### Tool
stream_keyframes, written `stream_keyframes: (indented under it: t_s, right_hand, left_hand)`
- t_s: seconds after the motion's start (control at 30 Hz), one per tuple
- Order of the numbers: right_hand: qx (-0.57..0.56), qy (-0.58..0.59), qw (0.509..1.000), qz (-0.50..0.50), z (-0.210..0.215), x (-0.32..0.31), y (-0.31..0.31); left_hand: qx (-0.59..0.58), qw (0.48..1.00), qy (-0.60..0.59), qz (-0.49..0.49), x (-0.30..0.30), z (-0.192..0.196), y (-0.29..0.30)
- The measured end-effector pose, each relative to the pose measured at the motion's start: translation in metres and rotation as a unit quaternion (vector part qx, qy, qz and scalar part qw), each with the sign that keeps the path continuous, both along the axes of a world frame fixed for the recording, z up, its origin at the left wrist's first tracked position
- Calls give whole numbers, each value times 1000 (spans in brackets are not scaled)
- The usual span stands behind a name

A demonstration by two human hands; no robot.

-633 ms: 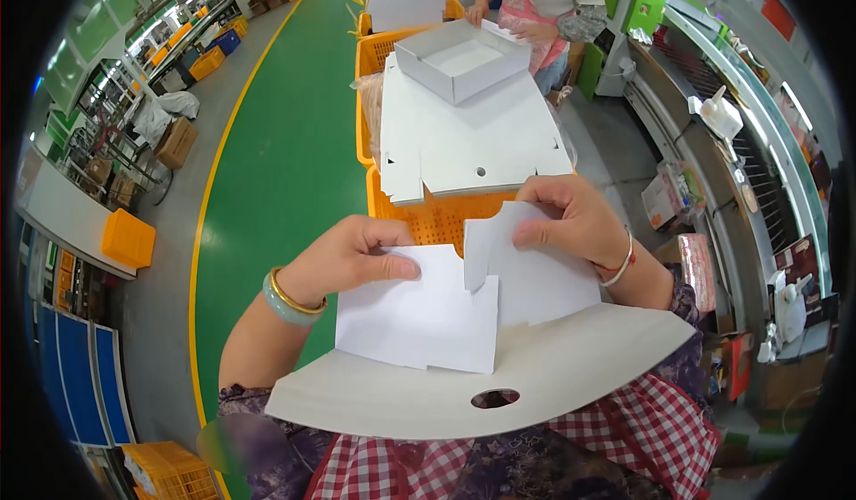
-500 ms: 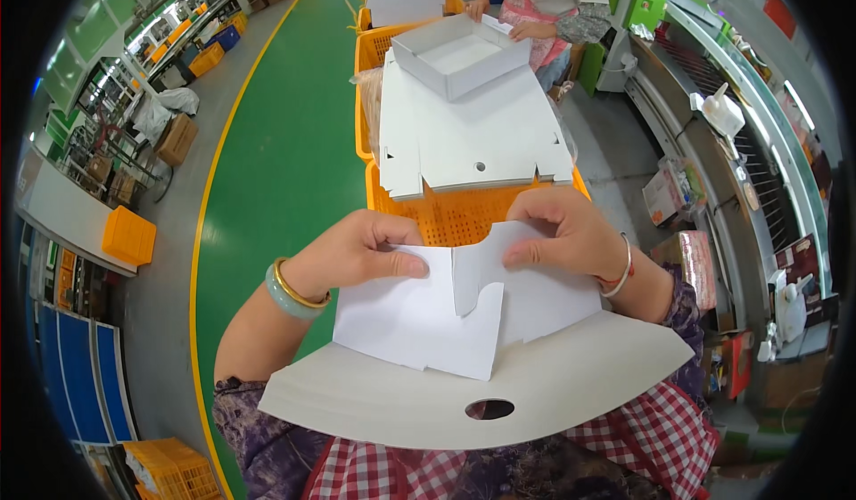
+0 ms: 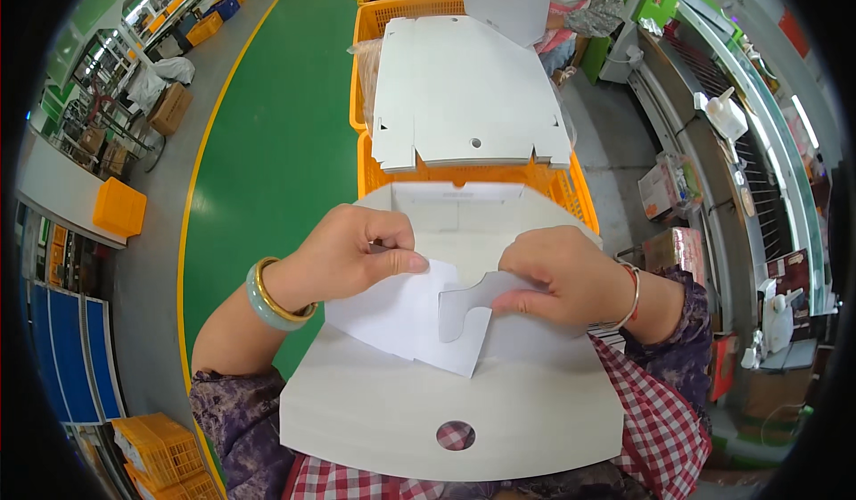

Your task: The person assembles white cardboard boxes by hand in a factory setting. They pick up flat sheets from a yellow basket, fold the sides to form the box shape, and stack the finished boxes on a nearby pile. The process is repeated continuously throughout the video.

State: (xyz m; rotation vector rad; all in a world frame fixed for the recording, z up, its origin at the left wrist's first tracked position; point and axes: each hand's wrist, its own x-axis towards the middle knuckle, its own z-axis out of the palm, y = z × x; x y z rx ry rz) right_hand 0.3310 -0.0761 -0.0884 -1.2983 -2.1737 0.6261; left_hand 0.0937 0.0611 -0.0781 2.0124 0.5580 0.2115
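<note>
A white cardboard box [image 3: 374,402], partly folded, lies before me, its near panel pierced by an oval hole. My left hand [image 3: 352,255] pinches the top edge of a white cardboard flap [image 3: 392,308] between thumb and fingers. Closed on the edge of a second flap [image 3: 526,295] is my right hand [image 3: 571,272]. The two flaps overlap in the middle, where curved cut edges cross. Behind my hands the far panel [image 3: 459,198] of the box shows. The fingers are partly hidden behind the cardboard.
Beyond the box, a stack of flat white cardboard blanks [image 3: 464,90] rests on orange crates [image 3: 580,192]. A co-worker's sleeve [image 3: 596,18] is at the back, beside a raised white panel [image 3: 508,0]. Machinery [image 3: 749,170] runs along the right; a green walkway [image 3: 259,143] lies left.
The box has tilted, bringing its far panel into view. My right hand has come lower with its flap. At the back, the co-worker's open white tray has given way to a raised panel.
</note>
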Motion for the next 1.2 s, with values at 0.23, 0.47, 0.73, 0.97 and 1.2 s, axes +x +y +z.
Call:
stream_keyframes:
  t_s: [0.23, 0.47, 0.73, 0.97, 1.2]
  right_hand:
    - [-31, -16, 999, -37, -15, 12, 2]
    - [-144, 72, 981, -106, -32, 62, 9]
    - [-45, 257, 935, -240, -134, 54, 42]
    - [-112, 366, 907, -175, -35, 82, 94]
    - [-98, 379, 905, -168, -69, 96, 125]
  left_hand:
    - [127, 992, 10, 18, -17, -4, 2]
    - [164, 985, -4, 47, -67, -45, 32]
    - [-5, 977, -11, 213, -50, -107, 48]
    - [-117, 959, -103, 237, -41, -12, 106]
    - [-104, 946, -160, 263, -63, 9, 124]
